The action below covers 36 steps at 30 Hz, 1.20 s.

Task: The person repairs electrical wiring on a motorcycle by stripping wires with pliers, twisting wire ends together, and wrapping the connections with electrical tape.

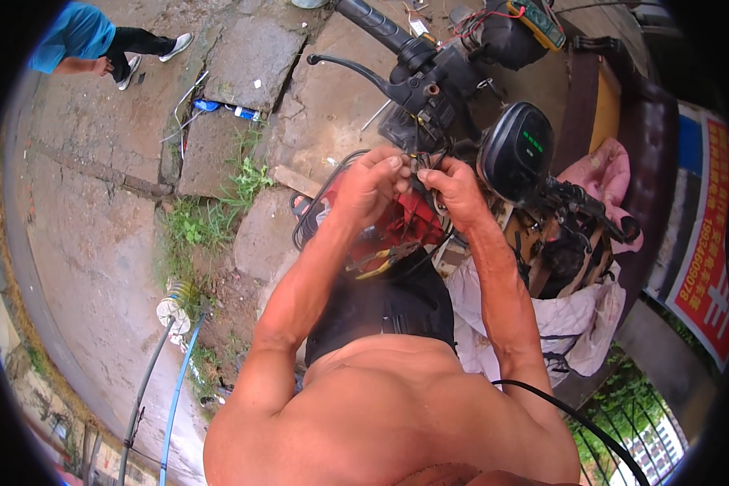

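Observation:
My left hand (pixel 373 185) and my right hand (pixel 459 193) meet in front of an electric scooter's handlebar. Thin dark wires (pixel 424 155) show at their fingertips. The right thumb and forefinger pinch the wires; the left fingers are closed in a pinch, and what they hold is too small to make out. Just beyond are the black switch housing (pixel 429 91), the brake lever (pixel 350 69) and the handlebar grip (pixel 373 23). Right of my hands stands a dark display (pixel 517 152) with lit green marks. Red body parts (pixel 405 225) lie beneath my hands.
A multimeter (pixel 540 24) with red leads rests on a dark bundle at the far side. Pink cloth (pixel 603 174) and a brown seat (pixel 652 134) are to the right. A person in blue (pixel 85 36) is at far left, on broken paving. A black cable (pixel 575 415) passes my right arm.

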Each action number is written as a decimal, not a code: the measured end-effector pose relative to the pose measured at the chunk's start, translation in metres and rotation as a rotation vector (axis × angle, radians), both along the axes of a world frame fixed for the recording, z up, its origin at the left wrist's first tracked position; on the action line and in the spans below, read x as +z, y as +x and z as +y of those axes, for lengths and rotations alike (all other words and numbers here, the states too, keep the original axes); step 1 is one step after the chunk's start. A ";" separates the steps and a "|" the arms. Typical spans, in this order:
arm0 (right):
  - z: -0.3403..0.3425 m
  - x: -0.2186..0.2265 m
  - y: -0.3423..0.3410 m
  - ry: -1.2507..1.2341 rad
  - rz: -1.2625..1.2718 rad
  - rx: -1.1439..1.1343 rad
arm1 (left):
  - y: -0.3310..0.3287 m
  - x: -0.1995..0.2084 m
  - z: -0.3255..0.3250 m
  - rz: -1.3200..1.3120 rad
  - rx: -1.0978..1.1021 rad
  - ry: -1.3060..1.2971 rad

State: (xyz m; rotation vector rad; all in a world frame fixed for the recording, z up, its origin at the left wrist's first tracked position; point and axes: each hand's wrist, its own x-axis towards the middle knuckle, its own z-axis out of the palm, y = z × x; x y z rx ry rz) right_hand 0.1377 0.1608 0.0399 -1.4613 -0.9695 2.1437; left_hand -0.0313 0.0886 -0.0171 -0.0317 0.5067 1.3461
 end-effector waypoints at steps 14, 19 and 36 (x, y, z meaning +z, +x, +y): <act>0.011 -0.002 0.016 -0.181 0.028 0.043 | 0.018 -0.007 -0.001 0.409 0.008 0.077; 0.008 0.006 0.006 -0.175 -0.022 0.019 | 0.018 -0.011 0.004 0.190 0.032 0.090; -0.006 -0.001 -0.004 -0.170 0.090 -0.201 | 0.005 -0.005 0.014 0.232 -0.145 0.163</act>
